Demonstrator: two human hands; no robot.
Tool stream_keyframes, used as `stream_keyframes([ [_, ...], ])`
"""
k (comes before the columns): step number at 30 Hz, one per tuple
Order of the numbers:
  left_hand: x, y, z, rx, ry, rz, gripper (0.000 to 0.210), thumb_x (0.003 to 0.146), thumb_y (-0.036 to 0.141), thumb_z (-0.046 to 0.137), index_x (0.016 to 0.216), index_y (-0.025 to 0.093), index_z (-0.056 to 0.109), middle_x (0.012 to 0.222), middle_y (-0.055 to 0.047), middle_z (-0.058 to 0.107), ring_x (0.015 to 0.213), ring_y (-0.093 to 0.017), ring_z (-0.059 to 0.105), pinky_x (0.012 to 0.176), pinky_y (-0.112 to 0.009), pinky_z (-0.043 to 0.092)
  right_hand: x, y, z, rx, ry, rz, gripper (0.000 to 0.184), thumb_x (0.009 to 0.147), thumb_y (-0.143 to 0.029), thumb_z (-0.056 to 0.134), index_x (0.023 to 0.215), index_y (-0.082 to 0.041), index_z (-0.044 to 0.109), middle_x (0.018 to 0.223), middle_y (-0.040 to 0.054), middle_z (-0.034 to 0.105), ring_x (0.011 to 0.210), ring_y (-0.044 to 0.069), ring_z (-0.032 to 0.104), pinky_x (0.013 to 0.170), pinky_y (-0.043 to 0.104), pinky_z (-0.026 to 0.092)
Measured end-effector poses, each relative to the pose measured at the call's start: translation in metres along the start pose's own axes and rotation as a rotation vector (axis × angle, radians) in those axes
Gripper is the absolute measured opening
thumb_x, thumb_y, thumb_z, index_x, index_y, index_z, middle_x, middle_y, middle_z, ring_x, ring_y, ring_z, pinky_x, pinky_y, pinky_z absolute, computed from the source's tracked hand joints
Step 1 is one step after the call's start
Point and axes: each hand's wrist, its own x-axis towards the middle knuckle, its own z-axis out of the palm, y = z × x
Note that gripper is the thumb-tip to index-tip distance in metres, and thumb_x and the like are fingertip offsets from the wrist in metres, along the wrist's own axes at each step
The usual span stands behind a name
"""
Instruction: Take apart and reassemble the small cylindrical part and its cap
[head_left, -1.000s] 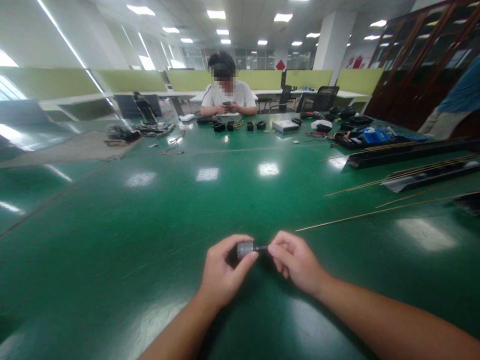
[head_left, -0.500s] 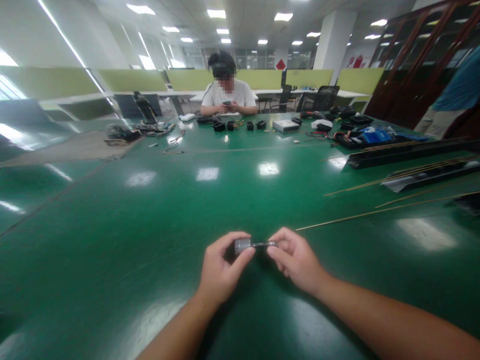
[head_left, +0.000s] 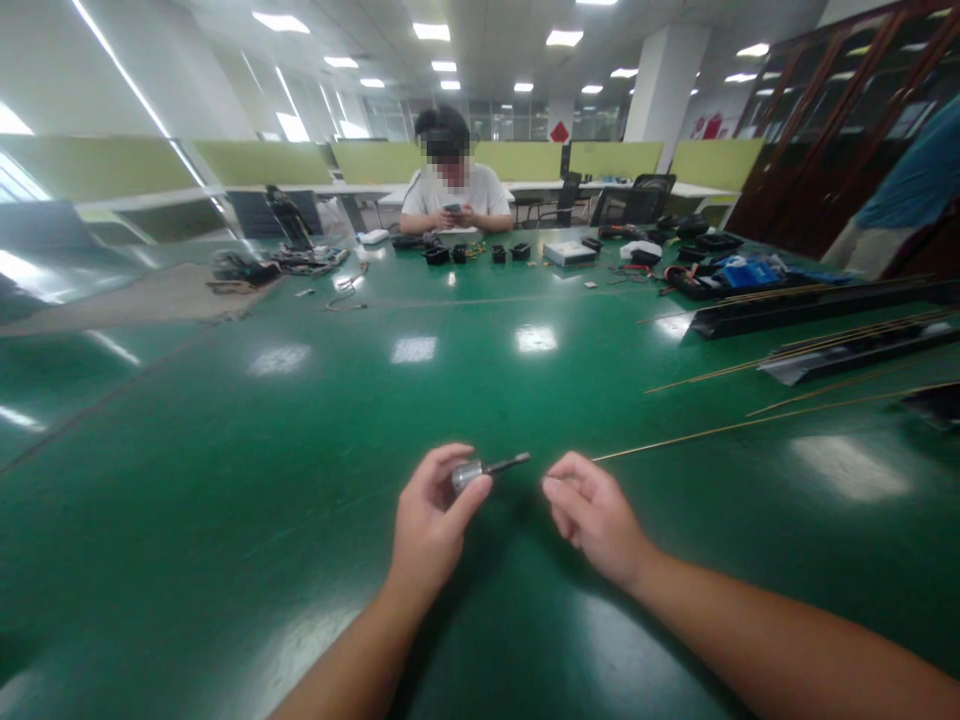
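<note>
Between the thumb and fingers of my left hand (head_left: 431, 520) is a small silver-grey cylinder with a thin dark shaft (head_left: 469, 476), much like a small motor. Its shaft points right and slightly up, ending in a paler metal tip. My right hand (head_left: 596, 515) is a short way to the right, apart from that tip. Its thumb and forefinger are pinched together; whatever may be between them is too small to make out. Both hands are above the near part of the green table (head_left: 330, 420).
Thin brass-coloured rods (head_left: 675, 441) and dark metal channels (head_left: 795, 308) lie on the right. Along the far edge are several black parts (head_left: 437, 256), a white box (head_left: 568, 253) and a tray with blue items (head_left: 750, 272). A person (head_left: 455, 195) sits opposite, holding a phone.
My left hand has drawn left and slightly up with the cylinder, and the shaft has come out of my right fingers and tilted upward. My right hand has barely moved.
</note>
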Motion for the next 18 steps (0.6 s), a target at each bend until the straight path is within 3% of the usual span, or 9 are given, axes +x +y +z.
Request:
stream_keyframes([
  [4, 0.006, -0.004, 0.002, -0.252, 0.078, -0.07, 0.036, 0.077, 0.038, 0.078, 0.088, 0.02, 0.048, 0.073, 0.003, 0.064, 0.066, -0.012, 0.059, 0.064, -0.021, 0.045, 0.001, 0.0, 0.0, -0.047, -0.033, 0.004, 0.04, 0.089, -0.056, 0.058, 0.078, -0.018, 0.053, 0.047, -0.007, 0.05, 0.04, 0.007, 0.038, 0.039, 0.02, 0.025],
  [11, 0.009, -0.006, 0.0, -0.334, 0.116, -0.144, 0.048, 0.073, 0.035, 0.082, 0.066, 0.017, 0.038, 0.072, -0.002, 0.067, 0.071, -0.013, 0.064, 0.067, -0.019, 0.048, 0.003, 0.002, 0.0, -0.066, -0.077, 0.01, 0.042, 0.089, -0.059, 0.057, 0.078, -0.018, 0.054, 0.048, -0.0068, 0.05, 0.04, 0.007, 0.038, 0.04, 0.021, 0.025],
  [14, 0.007, 0.0, 0.0, -0.364, 0.126, -0.207, 0.041, 0.067, 0.032, 0.087, 0.086, 0.016, 0.054, 0.084, -0.005, 0.072, 0.073, -0.014, 0.067, 0.071, -0.021, 0.052, 0.004, 0.004, 0.0, -0.063, -0.09, -0.002, 0.041, 0.089, -0.058, 0.058, 0.079, -0.018, 0.054, 0.049, -0.0068, 0.05, 0.04, 0.007, 0.038, 0.041, 0.021, 0.026],
  [16, 0.004, 0.01, 0.001, -0.419, 0.142, -0.29, 0.056, 0.062, 0.03, 0.09, 0.108, 0.017, 0.059, 0.096, -0.008, 0.073, 0.079, -0.016, 0.07, 0.077, -0.025, 0.056, 0.005, 0.006, -0.001, -0.069, -0.1, -0.008, 0.041, 0.09, -0.057, 0.057, 0.08, -0.018, 0.054, 0.049, -0.0067, 0.051, 0.04, 0.007, 0.038, 0.041, 0.021, 0.027],
  [18, 0.003, 0.023, 0.0, -0.452, 0.161, -0.354, 0.065, 0.057, 0.028, 0.091, 0.114, 0.016, 0.063, 0.105, -0.011, 0.072, 0.089, -0.02, 0.071, 0.085, -0.031, 0.057, 0.006, 0.007, -0.001, -0.075, -0.105, -0.012, 0.04, 0.091, -0.057, 0.056, 0.08, -0.018, 0.055, 0.049, -0.0069, 0.051, 0.04, 0.008, 0.039, 0.042, 0.021, 0.027],
])
